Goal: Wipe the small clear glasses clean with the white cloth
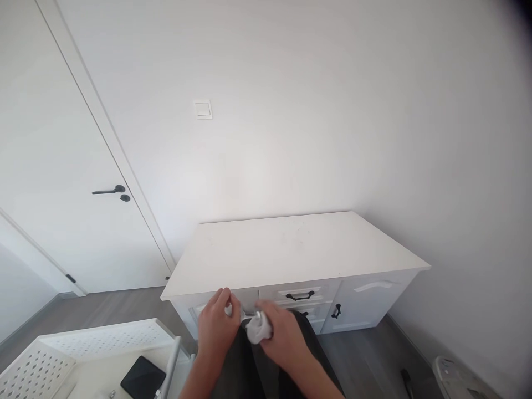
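Note:
My right hand point(283, 333) is closed around a crumpled white bundle point(258, 328) that looks like soft cloth or tissue; motion blurs the fingers. A thin white strip runs from the bundle to my left hand point(219, 321), whose thumb and fingertips are pinched together on it. Both hands are over my dark-trousered legs point(270, 368), just in front of the white cabinet point(286, 252). I cannot make out exactly what the white bundle is.
The cabinet's drawers have black handles point(300, 296). At lower left is a white cart point(103, 338) with perforated sides, holding a black flat device point(143, 378). A white door point(83, 138) stands at left. A pale appliance point(459, 379) sits at lower right.

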`<action>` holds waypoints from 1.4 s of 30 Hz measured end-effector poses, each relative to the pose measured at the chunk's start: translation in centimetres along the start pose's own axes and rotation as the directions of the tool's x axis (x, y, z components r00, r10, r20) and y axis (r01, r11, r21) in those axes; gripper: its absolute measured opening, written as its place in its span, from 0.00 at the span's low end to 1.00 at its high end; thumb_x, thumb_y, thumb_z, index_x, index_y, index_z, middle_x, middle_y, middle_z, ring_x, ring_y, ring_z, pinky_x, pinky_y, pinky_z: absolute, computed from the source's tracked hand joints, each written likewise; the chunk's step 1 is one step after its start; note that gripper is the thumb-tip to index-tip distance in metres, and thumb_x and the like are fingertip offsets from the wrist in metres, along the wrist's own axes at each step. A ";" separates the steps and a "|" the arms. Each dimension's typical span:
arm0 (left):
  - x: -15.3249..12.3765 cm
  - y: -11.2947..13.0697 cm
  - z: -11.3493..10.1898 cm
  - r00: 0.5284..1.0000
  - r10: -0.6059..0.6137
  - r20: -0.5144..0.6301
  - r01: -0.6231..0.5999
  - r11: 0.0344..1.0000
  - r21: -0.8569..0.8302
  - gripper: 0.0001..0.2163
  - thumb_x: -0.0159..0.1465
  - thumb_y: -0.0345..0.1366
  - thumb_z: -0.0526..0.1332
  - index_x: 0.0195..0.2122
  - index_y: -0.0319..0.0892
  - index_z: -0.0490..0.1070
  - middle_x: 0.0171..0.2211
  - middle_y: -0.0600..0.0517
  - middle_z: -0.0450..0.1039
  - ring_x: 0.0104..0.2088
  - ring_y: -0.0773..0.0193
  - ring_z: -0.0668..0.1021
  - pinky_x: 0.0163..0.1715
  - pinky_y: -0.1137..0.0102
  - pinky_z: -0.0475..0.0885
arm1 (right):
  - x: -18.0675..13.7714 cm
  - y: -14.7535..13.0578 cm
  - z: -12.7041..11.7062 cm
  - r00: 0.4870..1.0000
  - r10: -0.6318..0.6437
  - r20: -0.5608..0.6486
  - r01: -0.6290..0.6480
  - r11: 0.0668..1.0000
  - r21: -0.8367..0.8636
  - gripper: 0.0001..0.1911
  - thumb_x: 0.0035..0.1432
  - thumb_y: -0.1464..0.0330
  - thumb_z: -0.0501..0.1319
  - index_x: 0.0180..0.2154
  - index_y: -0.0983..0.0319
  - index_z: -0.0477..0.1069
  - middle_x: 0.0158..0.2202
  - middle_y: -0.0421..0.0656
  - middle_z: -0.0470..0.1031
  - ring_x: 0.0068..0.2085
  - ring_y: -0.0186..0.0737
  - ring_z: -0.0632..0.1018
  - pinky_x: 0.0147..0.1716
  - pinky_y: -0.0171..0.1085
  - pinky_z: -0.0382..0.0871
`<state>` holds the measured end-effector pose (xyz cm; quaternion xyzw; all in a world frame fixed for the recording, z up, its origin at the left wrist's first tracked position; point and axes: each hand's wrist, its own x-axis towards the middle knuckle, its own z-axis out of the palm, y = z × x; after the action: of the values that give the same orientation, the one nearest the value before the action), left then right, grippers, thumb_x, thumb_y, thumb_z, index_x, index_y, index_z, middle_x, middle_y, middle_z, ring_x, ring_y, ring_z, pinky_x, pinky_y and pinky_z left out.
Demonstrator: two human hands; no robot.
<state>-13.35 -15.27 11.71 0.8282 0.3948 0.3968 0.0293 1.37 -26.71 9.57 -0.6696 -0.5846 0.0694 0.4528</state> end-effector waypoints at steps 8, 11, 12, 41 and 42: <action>0.5 5.2 0.5 0.953 0.302 0.033 -0.300 0.953 -0.049 0.08 0.66 0.29 0.57 0.29 0.46 0.66 0.26 0.52 0.71 0.30 0.59 0.75 0.32 0.67 0.67 | -0.5 0.7 2.9 0.991 0.121 0.053 -0.090 0.913 -0.399 0.14 0.54 0.80 0.58 0.38 0.58 0.76 0.32 0.44 0.80 0.28 0.41 0.79 0.25 0.36 0.52; 0.8 6.0 -0.3 0.967 0.253 0.032 -0.238 0.939 -0.250 0.04 0.69 0.31 0.57 0.39 0.45 0.71 0.42 0.46 0.76 0.43 0.55 0.78 0.45 0.63 0.72 | 0.2 2.5 2.5 0.989 0.136 -0.059 -0.148 0.936 -0.320 0.12 0.57 0.78 0.58 0.37 0.59 0.76 0.32 0.44 0.80 0.29 0.41 0.79 0.27 0.35 0.57; 0.7 6.0 -0.6 0.974 0.224 0.022 -0.207 0.930 -0.302 0.05 0.69 0.32 0.57 0.43 0.45 0.71 0.48 0.44 0.75 0.49 0.54 0.77 0.49 0.61 0.72 | 0.7 3.4 2.2 0.978 0.181 -0.104 -0.202 0.946 -0.256 0.11 0.57 0.77 0.58 0.36 0.59 0.77 0.32 0.44 0.81 0.31 0.43 0.79 0.29 0.35 0.60; -3.2 1.9 -0.9 0.896 0.049 0.442 0.136 0.917 -0.376 0.14 0.73 0.45 0.53 0.34 0.47 0.73 0.43 0.46 0.71 0.46 0.55 0.75 0.49 0.62 0.73 | 17.5 20.3 0.4 0.691 0.711 -0.130 -0.717 0.697 -0.001 0.14 0.68 0.62 0.62 0.52 0.62 0.72 0.49 0.46 0.76 0.44 0.41 0.80 0.43 0.44 0.78; -3.1 1.5 -0.6 0.899 0.045 0.437 0.139 0.914 -0.380 0.13 0.73 0.45 0.54 0.35 0.47 0.72 0.42 0.46 0.71 0.46 0.55 0.75 0.49 0.62 0.72 | 17.6 20.3 0.4 0.696 0.705 -0.139 -0.712 0.702 -0.005 0.14 0.68 0.62 0.62 0.51 0.63 0.72 0.49 0.46 0.76 0.44 0.41 0.80 0.43 0.44 0.78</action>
<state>-13.99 -18.62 10.69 0.8617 0.3085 0.2728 0.2963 21.18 -9.73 3.06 -0.8590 -0.2536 0.1786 0.4074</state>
